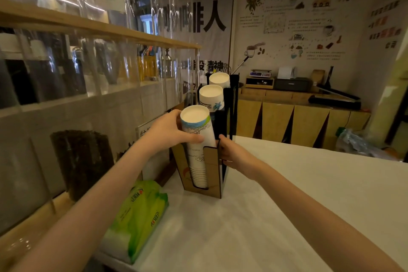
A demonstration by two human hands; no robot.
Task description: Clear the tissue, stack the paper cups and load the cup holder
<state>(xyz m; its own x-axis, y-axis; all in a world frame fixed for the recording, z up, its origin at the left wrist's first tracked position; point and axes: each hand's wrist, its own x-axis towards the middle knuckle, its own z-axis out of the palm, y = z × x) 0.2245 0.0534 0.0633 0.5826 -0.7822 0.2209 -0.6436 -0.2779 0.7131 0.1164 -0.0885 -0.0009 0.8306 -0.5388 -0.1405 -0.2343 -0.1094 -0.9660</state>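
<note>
While my left hand [174, 132] grips the light, crushable cup stack [198, 146] mid-wall, my right hand [229, 152] clasps the cup holder [213, 172].

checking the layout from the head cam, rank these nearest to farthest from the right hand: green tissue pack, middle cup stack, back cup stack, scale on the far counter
From the right hand, which rests on the cup holder:
1. Middle cup stack, just behind, in the holder's second slot.
2. Back cup stack, one slot further back.
3. Green tissue pack, down to the left at the table's near edge.
4. Scale, far back on the wooden counter.
Items 2 and 3 are close; order uncertain.
</note>
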